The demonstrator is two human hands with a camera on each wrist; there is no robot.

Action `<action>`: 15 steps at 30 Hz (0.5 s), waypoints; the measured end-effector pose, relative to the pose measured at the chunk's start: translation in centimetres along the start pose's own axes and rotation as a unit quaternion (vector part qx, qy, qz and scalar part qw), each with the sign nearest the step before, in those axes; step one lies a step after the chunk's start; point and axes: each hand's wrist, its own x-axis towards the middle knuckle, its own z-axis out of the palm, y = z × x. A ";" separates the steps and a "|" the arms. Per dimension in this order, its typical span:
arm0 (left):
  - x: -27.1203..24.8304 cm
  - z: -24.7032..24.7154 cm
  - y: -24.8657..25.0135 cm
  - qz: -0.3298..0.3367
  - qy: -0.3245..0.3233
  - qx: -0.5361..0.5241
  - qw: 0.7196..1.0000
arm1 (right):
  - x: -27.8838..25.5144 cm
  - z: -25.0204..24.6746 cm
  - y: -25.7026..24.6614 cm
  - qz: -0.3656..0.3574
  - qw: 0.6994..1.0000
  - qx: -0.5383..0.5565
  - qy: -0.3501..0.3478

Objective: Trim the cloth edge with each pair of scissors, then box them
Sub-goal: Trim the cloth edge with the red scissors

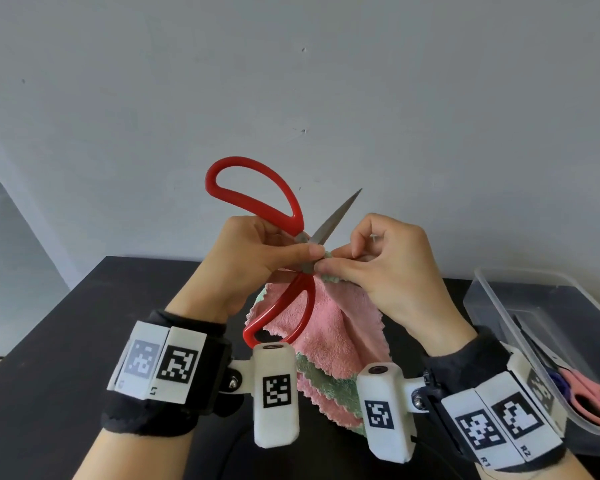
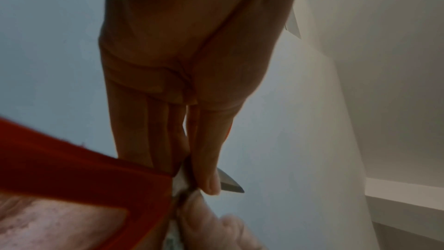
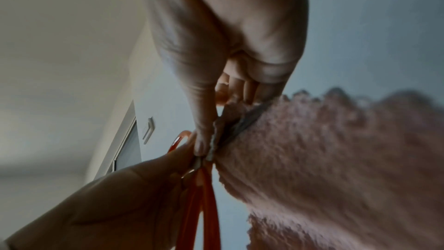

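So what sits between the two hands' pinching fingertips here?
In the head view, the scissors' pivot and the cloth's top edge lie between the left hand and right hand; the fingertips nearly meet there.

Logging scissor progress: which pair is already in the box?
The pink-handled scissors, lying in the clear plastic box. The red-handled scissors are held in the left hand at the cloth.

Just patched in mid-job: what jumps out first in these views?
The red-handled scissors, wide open and raised mid-frame, the left hand gripping them near the pivot. The right hand pinches the pink cloth edge beside the blades, the cloth hanging over the dark table. Far right, pink scissors lie in a clear box.
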 end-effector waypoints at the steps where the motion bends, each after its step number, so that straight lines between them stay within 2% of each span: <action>1: 0.0 0.1 0.0 0.002 0.000 -0.002 1.000 | 0.0 0.1 -0.1 -0.003 1.000 -0.007 0.003; 15: 0.0 -0.2 0.0 0.010 0.019 -0.007 1.000 | 0.4 -1.1 0.2 0.019 0.999 0.020 -0.033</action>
